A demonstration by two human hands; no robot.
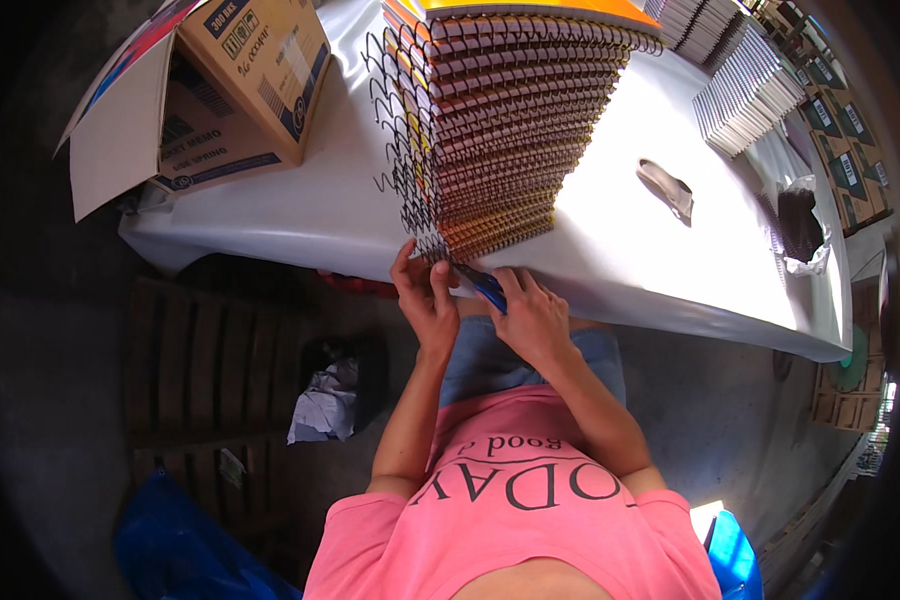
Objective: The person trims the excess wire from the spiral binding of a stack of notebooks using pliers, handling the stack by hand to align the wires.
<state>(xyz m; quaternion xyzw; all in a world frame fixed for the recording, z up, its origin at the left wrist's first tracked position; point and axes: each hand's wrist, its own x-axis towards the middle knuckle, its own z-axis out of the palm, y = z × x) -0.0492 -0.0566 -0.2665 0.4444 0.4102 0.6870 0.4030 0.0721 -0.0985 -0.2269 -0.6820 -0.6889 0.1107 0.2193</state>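
A tall stack of spiral-bound notebooks point(515, 130) stands at the table's near edge, its black coils facing me. Loose coil ends point(395, 110) stick out along the left side of the stack. At its lowest near corner, my left hand point(428, 305) has thumb and fingers curled around a coil end. My right hand point(532, 318) is closed around blue-handled pliers point(490, 290). Their dark jaws point left and reach the same coil end, between the two hands. The exact bite of the jaws is too small to make out.
An open cardboard box point(240, 90) lies on the white-covered table point(610, 250) at the left. More notebook stacks point(750, 90) stand far right, near a bag of black coils point(800, 225). A beige object point(667, 188) lies right of the stack. Below left are wooden slats point(200, 370) and crumpled paper point(327, 400).
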